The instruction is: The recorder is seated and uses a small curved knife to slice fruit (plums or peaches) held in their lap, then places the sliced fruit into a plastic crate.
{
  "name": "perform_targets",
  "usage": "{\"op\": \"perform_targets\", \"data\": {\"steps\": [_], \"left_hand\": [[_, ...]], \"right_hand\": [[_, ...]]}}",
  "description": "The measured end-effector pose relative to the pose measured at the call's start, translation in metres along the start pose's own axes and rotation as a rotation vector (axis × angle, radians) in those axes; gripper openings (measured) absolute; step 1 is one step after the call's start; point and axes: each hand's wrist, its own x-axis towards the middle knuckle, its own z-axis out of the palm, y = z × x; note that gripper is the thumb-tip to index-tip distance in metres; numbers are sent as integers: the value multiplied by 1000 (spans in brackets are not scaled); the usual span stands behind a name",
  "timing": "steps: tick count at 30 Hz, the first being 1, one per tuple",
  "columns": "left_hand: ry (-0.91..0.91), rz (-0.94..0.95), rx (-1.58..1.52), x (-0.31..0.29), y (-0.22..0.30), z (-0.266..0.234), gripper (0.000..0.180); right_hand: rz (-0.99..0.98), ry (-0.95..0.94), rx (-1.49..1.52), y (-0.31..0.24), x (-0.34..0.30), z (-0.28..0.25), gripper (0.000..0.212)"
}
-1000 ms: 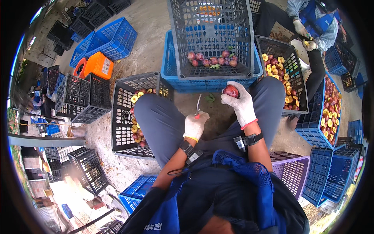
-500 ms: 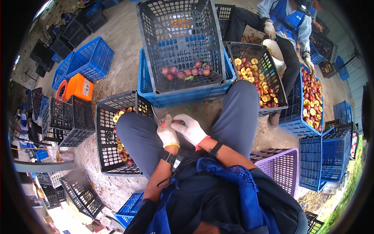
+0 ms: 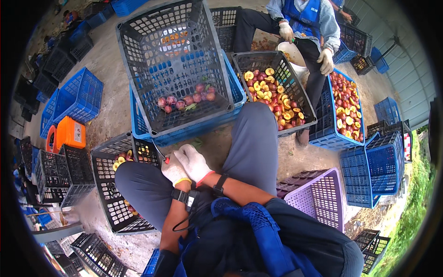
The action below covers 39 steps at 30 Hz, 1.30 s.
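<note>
White gloves, red handle: the knife (image 3: 159,151) juts from the left hand (image 3: 174,171) toward 11 o'clock, thin metal blade bare, tip near the corner of a black crate (image 3: 105,194). Left fingers narrow, curled round the handle. Right hand (image 3: 194,164) lies against the left on its 2 o'clock side, fingers bent; no way to tell whether they grip anything.

Change: one second ago the hands were apart, right one holding up a red plum. Now the gloves touch, and no plum shows at them; covered or gone, unclear. For the cutting work, judging by the pose, any fruit would be right by the handle, under the gloves.

Outward: that black crate, cut fruit (image 3: 121,159) inside, sits at 9 o'clock by the left knee. At 12, a tilted black crate (image 3: 194,120) with whole plums (image 3: 188,99) rests on a blue crate (image 3: 239,94). Between 1 and 2, another black crate (image 3: 302,98) of halves; past it at 2, a blue crate (image 3: 332,140) of mixed fruit, a co-worker's gloved hand (image 3: 326,62) near its edge. Purple crate (image 3: 323,198) between 3 and 4.
</note>
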Motion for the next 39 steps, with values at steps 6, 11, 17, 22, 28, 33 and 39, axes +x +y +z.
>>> {"op": "perform_targets", "data": {"steps": [6,11,17,22,28,33,39], "left_hand": [[56,89,-188,10,24,-10,27],[47,-419,-940,22,51,-30,22],[9,-146,-650,28,49,-30,17],[131,5,-895,33,50,-34,13],[239,282,-648,42,34,-79,14],[46,-199,-652,34,21,-72,15],[-135,-477,-709,29,14,-72,20]], "right_hand": [[145,31,178,54,29,15,34],[293,55,475,98,51,30,28],[-241,-84,-181,111,56,18,17],[928,-69,1258,100,59,30,39],[685,-241,1156,85,45,21,17],[612,-28,902,-6,36,33,30],[404,-21,670,-4,24,53,45]]}}
